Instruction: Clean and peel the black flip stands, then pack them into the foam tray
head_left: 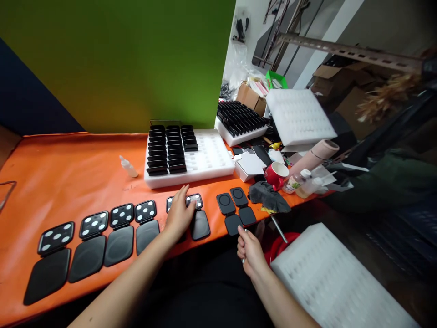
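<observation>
The person's left hand (179,212) lay palm down with its fingers loosely spread, gripping nothing that could be seen. Its fingertips rested at the dotted upper panel of an open two-panel black pad (200,225), whose plain lower panel reached toward the person. Another dotted pad (168,205) lay mostly hidden beneath that hand. To the hand's left stretched a row of four more open pads (119,246), each with white dots on the far panel and a plain dark near panel.

The right hand (251,249) hung at the table's near edge, fingers curled closed around a small pale object (243,261), mostly hidden and too small to identify. Just beyond its thumb lay two ringed pads (225,203), opened flat side by side.

Ahead of the left hand, on the orange table (85,182), sat a white foam tray (184,180), partly filled with rows of upright black pieces (175,155). A small dropper bottle (129,167) stood left of the tray. Beyond the right hand, toward its right, were a crumpled gray cloth (268,197), a red mug (273,175) and a pink flask (314,156). Nearer, just right of that hand, was a white foam block (341,278).
</observation>
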`<state>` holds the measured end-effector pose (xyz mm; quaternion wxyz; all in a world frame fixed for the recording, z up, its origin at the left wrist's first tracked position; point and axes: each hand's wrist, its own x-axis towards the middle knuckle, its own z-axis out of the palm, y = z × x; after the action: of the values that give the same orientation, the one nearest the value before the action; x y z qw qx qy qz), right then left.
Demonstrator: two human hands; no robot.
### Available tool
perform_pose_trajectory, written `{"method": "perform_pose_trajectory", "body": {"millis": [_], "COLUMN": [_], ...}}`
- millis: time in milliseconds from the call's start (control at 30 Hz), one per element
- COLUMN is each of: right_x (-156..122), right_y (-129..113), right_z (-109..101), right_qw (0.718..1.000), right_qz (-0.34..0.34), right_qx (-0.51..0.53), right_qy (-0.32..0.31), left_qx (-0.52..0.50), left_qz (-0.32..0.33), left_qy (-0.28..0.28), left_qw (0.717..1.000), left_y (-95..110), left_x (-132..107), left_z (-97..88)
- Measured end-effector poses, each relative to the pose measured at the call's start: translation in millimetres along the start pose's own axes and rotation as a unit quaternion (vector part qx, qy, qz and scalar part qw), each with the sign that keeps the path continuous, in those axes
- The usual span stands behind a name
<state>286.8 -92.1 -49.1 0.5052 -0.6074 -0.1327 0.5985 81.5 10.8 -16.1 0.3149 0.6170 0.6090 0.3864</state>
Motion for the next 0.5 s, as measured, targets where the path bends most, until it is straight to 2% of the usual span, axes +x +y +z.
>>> {"method": "perform_pose_trajectory", "body": {"millis": [167,300,433,500], "right_x": [-12,-25,-40,-47], "right_y": [-7,-15,-24,-29], "right_z": [4,8,14,18], "right_qw": [0.996,0.990,0.988,0.986], "right_qz": [-0.068,-0.111,-0.102,-0.078], "right_qx": [-0.043,-0.067,-0.064,-0.049], "right_qy": [-0.030,-0.049,-0.097,-0.136], "left_qx": [0.040,0.110,0.205,0.208], "left_qz": [0.105,0.207,0.301,0.325], "left_qy": [-0.072,-0.126,-0.135,-0.161], "left_qw": [0.991,0.964,0.921,0.909], "left_y": [18,27,39,45], "left_x": [-32,-47,-50,-50], "left_z": [-5.0,-1.0,-4.7,-10.3]}}
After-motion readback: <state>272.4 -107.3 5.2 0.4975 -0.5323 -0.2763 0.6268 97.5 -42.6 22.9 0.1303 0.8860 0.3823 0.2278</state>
